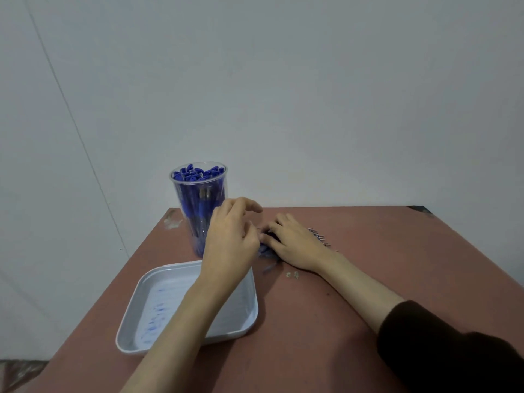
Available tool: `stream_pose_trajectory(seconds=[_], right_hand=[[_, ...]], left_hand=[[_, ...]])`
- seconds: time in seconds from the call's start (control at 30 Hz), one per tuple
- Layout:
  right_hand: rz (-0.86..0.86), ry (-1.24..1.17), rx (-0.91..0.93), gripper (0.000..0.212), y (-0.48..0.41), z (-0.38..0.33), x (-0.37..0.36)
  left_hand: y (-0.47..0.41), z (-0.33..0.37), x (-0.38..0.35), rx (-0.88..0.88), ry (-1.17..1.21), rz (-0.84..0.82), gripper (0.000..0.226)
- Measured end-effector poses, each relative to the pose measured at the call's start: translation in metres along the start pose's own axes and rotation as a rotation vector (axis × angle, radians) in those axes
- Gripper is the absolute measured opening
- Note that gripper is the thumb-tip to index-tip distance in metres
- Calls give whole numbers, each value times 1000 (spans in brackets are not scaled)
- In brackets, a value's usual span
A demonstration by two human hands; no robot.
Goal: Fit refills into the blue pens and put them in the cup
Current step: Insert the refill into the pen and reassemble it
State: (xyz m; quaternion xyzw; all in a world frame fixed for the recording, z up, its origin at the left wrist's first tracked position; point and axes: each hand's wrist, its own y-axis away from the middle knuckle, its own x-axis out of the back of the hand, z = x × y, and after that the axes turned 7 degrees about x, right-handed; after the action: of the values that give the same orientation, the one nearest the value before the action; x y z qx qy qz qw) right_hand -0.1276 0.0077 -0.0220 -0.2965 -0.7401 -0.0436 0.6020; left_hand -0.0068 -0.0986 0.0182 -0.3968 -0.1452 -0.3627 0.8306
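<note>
Many blue pens (196, 173) fill the clear cup (195, 217).

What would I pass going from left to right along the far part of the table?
Cup full of pens → left hand → right hand → row of small grey pieces. The tray sits nearer and overlaps the cup sideways, so I left it out.

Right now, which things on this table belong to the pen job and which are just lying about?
Job:
- clear cup packed with blue pens
- blue pen parts between the left hand and right hand
- row of thin pieces, possibly refills

Lying about:
- white tray, ink-stained
- pale scraps right of the tray
- debris at the far-left corner
</note>
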Motion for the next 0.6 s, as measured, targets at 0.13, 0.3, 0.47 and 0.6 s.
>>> stream_pose_trajectory(seconds=[0.13,0.3,0.47,0.6], right_hand=[[22,-4,132,29,29,4,9],[-10,-54,175,30,62,10,24],[111,18,23,54,81,10,34],[288,90,-427,26,101,3,56]], left_hand=[[2,7,-5,25,30,-31,29],[2,13,-24,138,40,-240,34],[3,16,-43,213,-56,-509,35],[-2,21,-51,204,-152,-620,43]])
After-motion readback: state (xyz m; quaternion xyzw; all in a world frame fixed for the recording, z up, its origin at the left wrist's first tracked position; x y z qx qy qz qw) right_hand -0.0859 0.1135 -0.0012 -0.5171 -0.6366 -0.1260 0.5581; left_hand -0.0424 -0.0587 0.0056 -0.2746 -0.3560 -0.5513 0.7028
